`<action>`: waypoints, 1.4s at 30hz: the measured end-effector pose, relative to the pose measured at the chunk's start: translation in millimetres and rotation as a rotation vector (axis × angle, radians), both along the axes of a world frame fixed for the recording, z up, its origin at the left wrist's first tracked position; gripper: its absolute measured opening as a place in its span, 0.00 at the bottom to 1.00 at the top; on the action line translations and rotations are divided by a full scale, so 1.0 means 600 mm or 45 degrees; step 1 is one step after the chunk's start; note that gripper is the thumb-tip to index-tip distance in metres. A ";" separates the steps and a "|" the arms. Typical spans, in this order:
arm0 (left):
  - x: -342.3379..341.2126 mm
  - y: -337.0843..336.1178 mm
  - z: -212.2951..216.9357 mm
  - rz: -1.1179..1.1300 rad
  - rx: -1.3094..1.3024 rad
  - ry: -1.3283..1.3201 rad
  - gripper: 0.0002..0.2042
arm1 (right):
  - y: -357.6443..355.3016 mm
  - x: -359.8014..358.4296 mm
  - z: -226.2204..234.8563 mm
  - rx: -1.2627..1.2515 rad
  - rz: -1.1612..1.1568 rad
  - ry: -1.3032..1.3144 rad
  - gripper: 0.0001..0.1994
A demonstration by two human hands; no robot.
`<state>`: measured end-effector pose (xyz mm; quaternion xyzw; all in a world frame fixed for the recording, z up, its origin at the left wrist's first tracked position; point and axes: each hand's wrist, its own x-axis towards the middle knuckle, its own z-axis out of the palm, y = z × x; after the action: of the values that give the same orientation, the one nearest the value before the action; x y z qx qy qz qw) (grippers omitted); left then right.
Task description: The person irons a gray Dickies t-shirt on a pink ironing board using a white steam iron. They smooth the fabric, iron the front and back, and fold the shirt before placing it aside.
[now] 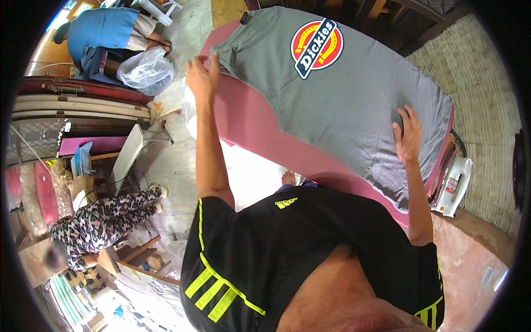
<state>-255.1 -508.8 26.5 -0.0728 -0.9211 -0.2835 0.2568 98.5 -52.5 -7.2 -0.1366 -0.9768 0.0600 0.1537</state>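
Observation:
A grey T-shirt (354, 105) with a round red and yellow printed emblem (317, 48) lies stretched over a pink-covered ironing board (249, 113). My left hand (202, 78) is at the board's left end, beside the shirt's gathered upper edge, its thumb and fingers apart. Whether its fingertips touch the cloth, I cannot tell. On the right, my right hand (408, 135) rests open on the shirt with fingers spread, near small wrinkles toward the hem. Just beyond that forearm, an iron (452, 185) with a white body stands at the board's right end.
A person in blue (105, 33) bends at the upper left near a clear plastic bag (146, 71). Another person in patterned clothes (102, 229) is at lower left. Stacked boards (83, 105) and a white folding board (127, 155) stand left. A ribbed surface (470, 83) lies right.

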 end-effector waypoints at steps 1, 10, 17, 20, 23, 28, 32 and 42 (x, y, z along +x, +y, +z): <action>-0.046 -0.017 -0.011 0.044 -0.002 -0.033 0.28 | -0.003 -0.002 -0.001 -0.011 0.012 0.002 0.25; -0.177 -0.053 -0.064 -0.168 -0.180 -0.493 0.27 | -0.009 -0.006 0.000 -0.049 0.005 0.003 0.26; -0.136 -0.066 -0.091 -0.006 -0.381 -0.220 0.21 | -0.006 -0.002 0.008 -0.047 -0.020 -0.040 0.26; -0.140 -0.056 -0.092 -0.036 -0.381 -0.218 0.22 | -0.004 0.006 0.004 -0.011 -0.055 -0.066 0.26; -0.147 -0.061 -0.086 -0.067 -0.398 -0.246 0.22 | -0.004 0.008 0.006 -0.004 -0.058 -0.085 0.24; -0.141 -0.059 -0.097 0.076 -0.507 -0.259 0.17 | -0.009 -0.008 0.006 0.012 -0.090 -0.095 0.23; -0.060 0.035 -0.047 -0.106 -0.442 0.163 0.23 | -0.021 -0.011 0.016 -0.012 -0.148 -0.088 0.22; 0.233 0.154 -0.058 -1.234 -0.690 -0.169 0.44 | -0.017 -0.011 0.003 0.112 -0.148 -0.035 0.22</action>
<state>-115.5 -416.5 -8.0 -0.5333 -0.8364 -0.1260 0.0107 91.7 -62.9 -5.2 -0.1870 -0.9709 0.0060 0.1491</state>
